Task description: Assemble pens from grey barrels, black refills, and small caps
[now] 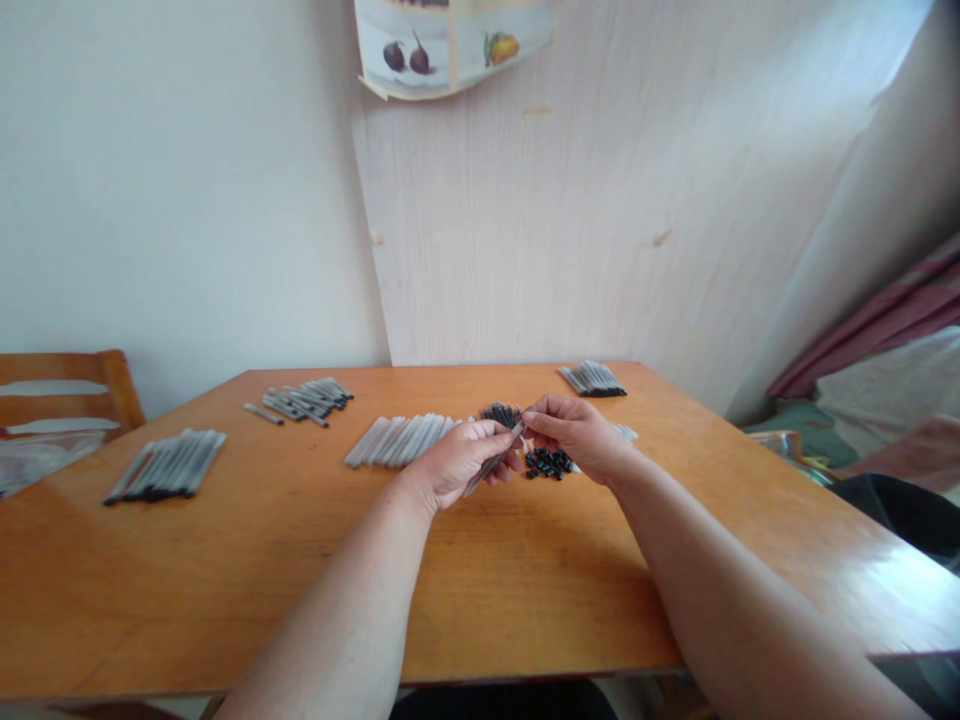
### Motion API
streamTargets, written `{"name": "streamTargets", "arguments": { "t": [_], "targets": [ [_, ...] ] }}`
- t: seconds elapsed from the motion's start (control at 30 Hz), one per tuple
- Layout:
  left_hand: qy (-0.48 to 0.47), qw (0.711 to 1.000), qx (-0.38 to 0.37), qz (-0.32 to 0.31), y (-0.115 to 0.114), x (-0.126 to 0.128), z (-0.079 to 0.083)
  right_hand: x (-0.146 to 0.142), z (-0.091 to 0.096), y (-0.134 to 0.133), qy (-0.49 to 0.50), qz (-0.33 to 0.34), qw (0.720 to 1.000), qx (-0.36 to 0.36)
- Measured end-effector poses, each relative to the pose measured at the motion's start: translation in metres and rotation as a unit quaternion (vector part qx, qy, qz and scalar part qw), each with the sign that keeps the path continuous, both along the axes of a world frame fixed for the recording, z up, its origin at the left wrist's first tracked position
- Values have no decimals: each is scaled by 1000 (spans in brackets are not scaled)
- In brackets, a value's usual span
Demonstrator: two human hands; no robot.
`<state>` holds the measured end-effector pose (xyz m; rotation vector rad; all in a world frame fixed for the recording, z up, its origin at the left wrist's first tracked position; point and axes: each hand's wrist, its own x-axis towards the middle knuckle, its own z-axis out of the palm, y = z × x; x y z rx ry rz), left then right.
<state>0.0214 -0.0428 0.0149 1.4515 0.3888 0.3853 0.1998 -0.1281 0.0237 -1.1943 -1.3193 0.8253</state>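
Note:
My left hand [466, 462] is closed around a slim, translucent grey pen barrel [480, 474] that slants up to the right. My right hand [568, 432] pinches at the barrel's upper end with thumb and forefinger; any small part between those fingertips is too small to make out. Just beneath my right hand lies a heap of short black pen caps [550, 463]. Behind the fingers is a cluster of thin dark pen parts [501, 413], partly hidden. A row of whitish clear pen barrels [397, 441] lies left of my left hand.
The wooden table [525, 600] meets the wall at its back. Pens with black ends lie in a bundle [166, 465] at left, a loose pile [304, 400] at back left and another bundle [592, 378] at back right. A wooden chair [120, 390] stands left.

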Motion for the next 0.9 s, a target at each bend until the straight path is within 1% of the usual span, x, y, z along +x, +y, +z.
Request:
{"name": "streamTargets", "arguments": {
  "t": [0.23,0.37,0.63,0.73,0.9],
  "targets": [
    [9,999,41,29,-4,-1,3,0,-4,3,46,8,999,-4],
    [3,1000,24,16,-3,-1,3,0,-2,2,54,0,999,0],
    [44,999,-18,3,1,-1,4,9,-1,4,84,-38,996,8],
    [34,999,-15,-2,1,-1,3,9,-2,4,90,-33,995,12],
    [17,1000,3,23,-1,-2,2,7,-1,3,102,-34,994,16]
  ]
}}
